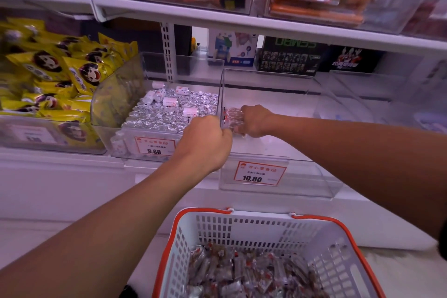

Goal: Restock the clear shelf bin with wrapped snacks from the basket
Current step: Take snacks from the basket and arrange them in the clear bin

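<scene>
The clear shelf bin (pixel 278 94) with a 10.80 price tag stands in the middle of the lower shelf, its floor mostly bare. My right hand (pixel 254 120) is inside it near the left wall, shut on a bunch of clear wrapped snacks (pixel 232 116). My left hand (pixel 205 141) is a fist at the bin's front left corner, gripping the edge of its left wall. Below, a white basket with orange rim (pixel 242 225) holds several more wrapped snacks (pixel 254 271).
A bin of silver foil-wrapped pieces (pixel 169 113) tagged 9.80 sits directly left. Yellow snack bags (pixel 60 72) fill the far-left bin. Another clear bin (pixel 362 94) stands on the right. An upper shelf (pixel 242 19) with stocked bins overhangs. Boxes line the back.
</scene>
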Tool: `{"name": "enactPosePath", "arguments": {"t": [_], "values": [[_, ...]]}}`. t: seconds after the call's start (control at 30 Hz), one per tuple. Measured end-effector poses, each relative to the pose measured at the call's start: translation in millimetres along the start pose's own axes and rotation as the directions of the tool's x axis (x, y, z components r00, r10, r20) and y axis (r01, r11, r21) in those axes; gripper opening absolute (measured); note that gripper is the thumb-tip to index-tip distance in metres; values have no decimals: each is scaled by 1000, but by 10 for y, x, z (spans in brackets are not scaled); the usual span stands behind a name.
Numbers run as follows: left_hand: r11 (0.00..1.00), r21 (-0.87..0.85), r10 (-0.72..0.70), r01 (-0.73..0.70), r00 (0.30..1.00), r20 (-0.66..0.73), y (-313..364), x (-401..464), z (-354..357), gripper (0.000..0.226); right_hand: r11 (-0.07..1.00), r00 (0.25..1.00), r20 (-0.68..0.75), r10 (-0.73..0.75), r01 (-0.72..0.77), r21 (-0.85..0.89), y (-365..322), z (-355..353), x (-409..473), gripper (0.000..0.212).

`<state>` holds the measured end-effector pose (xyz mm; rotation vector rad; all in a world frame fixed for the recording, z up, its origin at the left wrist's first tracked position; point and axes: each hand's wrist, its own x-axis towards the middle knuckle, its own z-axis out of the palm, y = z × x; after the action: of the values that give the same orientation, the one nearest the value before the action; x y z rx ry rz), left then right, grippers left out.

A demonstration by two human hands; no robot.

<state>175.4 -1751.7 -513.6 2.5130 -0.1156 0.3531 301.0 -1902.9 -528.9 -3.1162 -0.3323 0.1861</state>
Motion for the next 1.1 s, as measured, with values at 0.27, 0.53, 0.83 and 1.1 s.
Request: {"name": "enactPosePath", "arguments": {"t": [0.27,0.53,0.83,1.1], "values": [[997,-66,44,-45,999,-13,-4,-110,-389,52,980,661,-745,-89,193,55,17,-473,-1032,20],[931,355,-273,-81,489,829,-488,-1003,625,30,927,921,145,-362,340,160,38,1847,-2300,27],[902,329,-418,280,374,828,-1078,-2506,2263,111,975,767,641,38,-168,143,688,3425,-2967,96],[936,273,-345,222,431,834,-1056,-2542,2489,86,998,769,639,10,-43,36,635,3668,-2910,71]]}}
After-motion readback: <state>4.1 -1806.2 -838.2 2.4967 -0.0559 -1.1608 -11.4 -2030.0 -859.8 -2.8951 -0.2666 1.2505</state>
